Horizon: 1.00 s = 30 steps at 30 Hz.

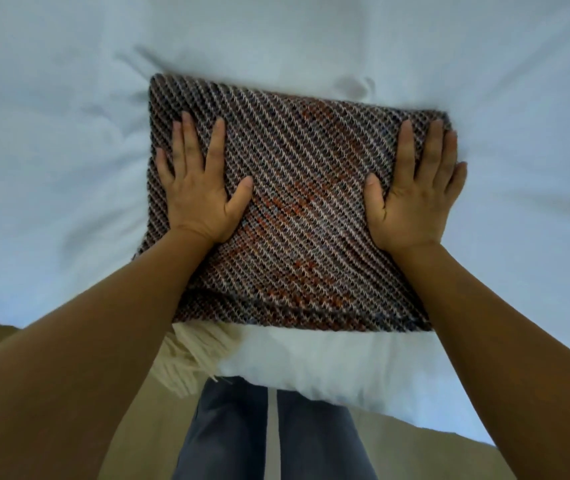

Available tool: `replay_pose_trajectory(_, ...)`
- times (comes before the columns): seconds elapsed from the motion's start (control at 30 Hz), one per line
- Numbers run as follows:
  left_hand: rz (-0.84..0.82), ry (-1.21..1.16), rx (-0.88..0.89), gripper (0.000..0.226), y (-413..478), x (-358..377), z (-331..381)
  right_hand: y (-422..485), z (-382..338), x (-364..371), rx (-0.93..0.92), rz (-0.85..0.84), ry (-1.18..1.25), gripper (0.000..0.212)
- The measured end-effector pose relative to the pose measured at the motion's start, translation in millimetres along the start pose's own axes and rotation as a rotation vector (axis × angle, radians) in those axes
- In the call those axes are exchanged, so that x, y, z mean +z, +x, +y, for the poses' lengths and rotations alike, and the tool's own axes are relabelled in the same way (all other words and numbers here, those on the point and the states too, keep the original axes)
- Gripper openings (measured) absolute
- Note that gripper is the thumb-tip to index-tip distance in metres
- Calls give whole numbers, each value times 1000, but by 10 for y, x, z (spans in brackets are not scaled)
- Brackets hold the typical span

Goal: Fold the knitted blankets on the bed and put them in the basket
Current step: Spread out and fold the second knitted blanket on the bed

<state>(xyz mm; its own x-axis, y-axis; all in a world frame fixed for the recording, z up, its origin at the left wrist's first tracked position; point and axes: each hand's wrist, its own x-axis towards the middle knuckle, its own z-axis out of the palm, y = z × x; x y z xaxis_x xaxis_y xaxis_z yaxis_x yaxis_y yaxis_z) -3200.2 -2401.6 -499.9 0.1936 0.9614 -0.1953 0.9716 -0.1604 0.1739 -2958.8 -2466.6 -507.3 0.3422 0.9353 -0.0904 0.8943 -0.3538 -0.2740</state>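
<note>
A knitted blanket [304,202] with diagonal brown, grey and orange stripes lies folded into a thick rectangle on the white bed [51,150], close to its near edge. A cream fringe [190,355] hangs from under its near left corner over the bed's edge. My left hand [197,188] lies flat, fingers spread, on the blanket's left part. My right hand [418,192] lies flat on its right end, fingers reaching the far right corner. Neither hand grips anything. No basket is in view.
The white bedsheet spreads wrinkled to the left, right and beyond the blanket. Below the bed's edge are a tan floor [432,452] and my legs in grey trousers [228,434] with a white stripe.
</note>
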Motion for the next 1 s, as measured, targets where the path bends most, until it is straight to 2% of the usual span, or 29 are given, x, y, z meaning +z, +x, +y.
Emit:
replay_pose_trajectory(0.1,-49,12,-7,81,-28,-156,28,-104,-120,-147,46,32,-24,71)
replay_pose_trajectory(0.2,31,-35,-19,74,-266,-277,144,-454,-497,-221,69,102,17,73)
replay_pose_trajectory(0.27,82,-104,-21,69,-639,-252,321,-855,-818,-182,-75,48,8,69)
replay_pose_trajectory(0.33,48,-114,-5,64,-1039,-159,410,-1186,-976,-114,-188,-55,-43,62)
replay_pose_trajectory(0.4,-45,-78,-5,63,-1262,-81,307,-1293,-876,-65,-216,-145,-105,59)
replay_pose_trajectory(0.47,-94,-55,-1,66,-1269,-34,127,-1282,-670,-40,-210,-156,-123,60)
replay_pose_trajectory(0.57,-123,-55,7,72,-1198,-36,39,-1224,-519,-110,-150,-190,5,61)
replay_pose_trajectory(0.67,-129,-84,14,73,-1199,-92,82,-1112,-521,-333,-76,-201,358,55)
replay_pose_trajectory(0.73,-121,-131,-4,73,-1172,-187,115,-935,-383,-573,3,-11,583,42)
replay_pose_trajectory(0.8,-119,-198,-18,71,-1083,-311,244,-687,-116,-811,184,220,656,38)
replay_pose_trajectory(0.83,-120,-222,-2,69,-1012,-369,355,-545,17,-897,301,264,675,39)
replay_pose_trajectory(0.9,-129,-221,88,65,-848,-452,651,-283,220,-945,443,186,726,41)
replay_pose_trajectory(1.0,-133,-192,249,62,-567,-484,1161,47,290,-872,403,-101,831,41)
